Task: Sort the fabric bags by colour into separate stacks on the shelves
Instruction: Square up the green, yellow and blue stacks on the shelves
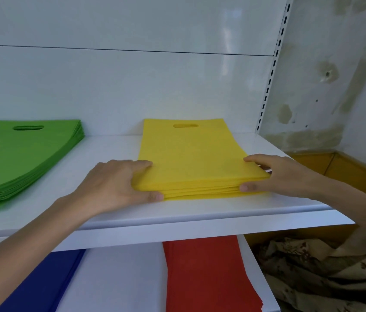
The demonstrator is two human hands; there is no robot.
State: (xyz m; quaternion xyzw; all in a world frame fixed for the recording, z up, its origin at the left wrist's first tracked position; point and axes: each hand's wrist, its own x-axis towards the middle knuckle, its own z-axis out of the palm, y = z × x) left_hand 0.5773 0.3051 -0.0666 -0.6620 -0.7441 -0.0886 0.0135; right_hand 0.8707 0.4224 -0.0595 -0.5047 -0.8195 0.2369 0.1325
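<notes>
Head view: upper shelf carries a green stack at middle left and a yellow stack at centre, its near corners clasped by the left hand and right hand. The lower shelf holds a blue stack and a red stack. At lower right, a cardboard box holds patterned cloth.

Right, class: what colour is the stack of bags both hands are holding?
The stack is yellow; head view.

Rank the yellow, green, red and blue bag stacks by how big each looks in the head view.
Yellow stack
green stack, nearly alike but cropped at the frame edge
red stack
blue stack
The shelf hides part of red and blue.
</notes>
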